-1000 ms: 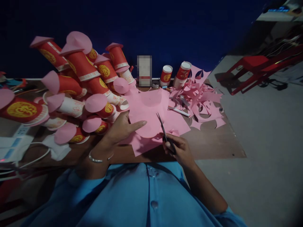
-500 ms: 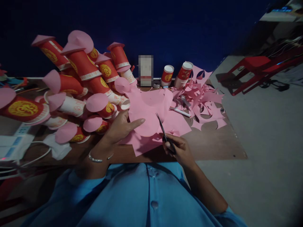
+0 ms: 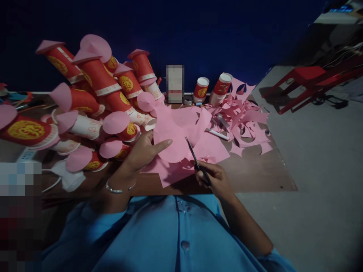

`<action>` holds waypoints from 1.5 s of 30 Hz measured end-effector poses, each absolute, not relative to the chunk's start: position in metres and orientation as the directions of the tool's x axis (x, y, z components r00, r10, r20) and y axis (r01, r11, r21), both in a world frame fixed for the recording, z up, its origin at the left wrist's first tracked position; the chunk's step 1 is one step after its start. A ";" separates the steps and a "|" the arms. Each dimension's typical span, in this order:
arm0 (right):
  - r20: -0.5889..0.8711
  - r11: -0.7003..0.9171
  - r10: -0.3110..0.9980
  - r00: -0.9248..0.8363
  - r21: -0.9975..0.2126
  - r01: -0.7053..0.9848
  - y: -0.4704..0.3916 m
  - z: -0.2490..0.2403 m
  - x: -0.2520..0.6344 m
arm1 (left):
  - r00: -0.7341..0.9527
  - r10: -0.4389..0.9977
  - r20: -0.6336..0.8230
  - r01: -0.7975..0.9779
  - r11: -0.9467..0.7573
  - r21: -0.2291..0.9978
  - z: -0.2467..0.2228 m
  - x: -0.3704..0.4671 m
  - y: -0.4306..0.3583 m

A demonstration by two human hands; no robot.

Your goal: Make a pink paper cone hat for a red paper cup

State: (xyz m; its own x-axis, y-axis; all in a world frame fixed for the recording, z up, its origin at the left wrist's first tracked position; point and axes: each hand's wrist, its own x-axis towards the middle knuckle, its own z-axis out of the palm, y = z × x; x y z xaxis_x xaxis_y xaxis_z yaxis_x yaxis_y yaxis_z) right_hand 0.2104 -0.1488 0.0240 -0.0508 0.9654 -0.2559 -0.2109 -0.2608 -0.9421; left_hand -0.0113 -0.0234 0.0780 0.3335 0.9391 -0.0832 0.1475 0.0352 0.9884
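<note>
My left hand [image 3: 144,151] grips the left edge of a pink paper sheet [image 3: 172,130], thumb on top and the other fingers hidden beneath it. In my right hand [image 3: 211,175] is a pair of black-handled scissors [image 3: 191,150], whose blades point up and left over the sheet's lower right part. The blades look nearly closed. A cut flap of pink paper [image 3: 203,121] stands up at the sheet's right side. Under the held sheet lies more pink paper [image 3: 172,177], close to the table's front edge.
Red paper-cup towers [image 3: 99,77] with pink cone tops crowd the left side. Two red cups [image 3: 201,90] stand at the back, right of centre. Pink scraps [image 3: 249,128] and a white pen [image 3: 218,134] lie to the right. Beyond the table is a red stool [image 3: 307,73].
The scissors have shifted slightly left against the sheet, and the flap at its right side has swung a little to the right. My left hand keeps its grip.
</note>
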 end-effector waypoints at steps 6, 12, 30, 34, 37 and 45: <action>-0.241 -0.249 0.968 -0.067 -0.948 -0.197 -0.149 0.023 0.211 | 0.339 0.938 -0.072 0.170 0.014 0.985 0.074 -0.014 -0.022; -0.235 -0.243 0.970 -0.065 -0.951 -0.193 -0.149 0.027 0.210 | 0.347 0.935 -0.067 0.152 0.015 0.988 0.074 -0.014 -0.022; -0.212 -0.224 0.974 -0.076 -0.950 -0.217 -0.151 0.017 0.213 | 0.345 0.937 -0.064 0.122 0.023 0.992 0.077 -0.008 -0.019; -0.208 -0.215 0.977 -0.055 -0.947 -0.239 -0.151 0.015 0.214 | 0.376 0.922 -0.092 0.172 0.028 0.985 0.084 -0.006 -0.020; -0.200 -0.209 0.978 -0.061 -0.949 -0.238 -0.151 0.017 0.214 | 0.400 0.910 -0.111 0.174 0.043 0.984 0.086 -0.006 -0.020; -0.197 -0.209 0.977 -0.079 -0.959 -0.192 -0.150 0.023 0.214 | 0.407 0.907 -0.109 0.157 0.048 0.986 0.084 -0.006 -0.019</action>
State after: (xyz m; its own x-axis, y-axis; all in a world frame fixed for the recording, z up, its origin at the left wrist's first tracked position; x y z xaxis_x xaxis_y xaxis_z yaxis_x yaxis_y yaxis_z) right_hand 0.2138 -0.1500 0.0233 -0.0785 0.9773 -0.1969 -0.1919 -0.2086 -0.9590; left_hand -0.0062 -0.0185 0.0837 0.4074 0.9067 -0.1094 0.1572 0.0484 0.9864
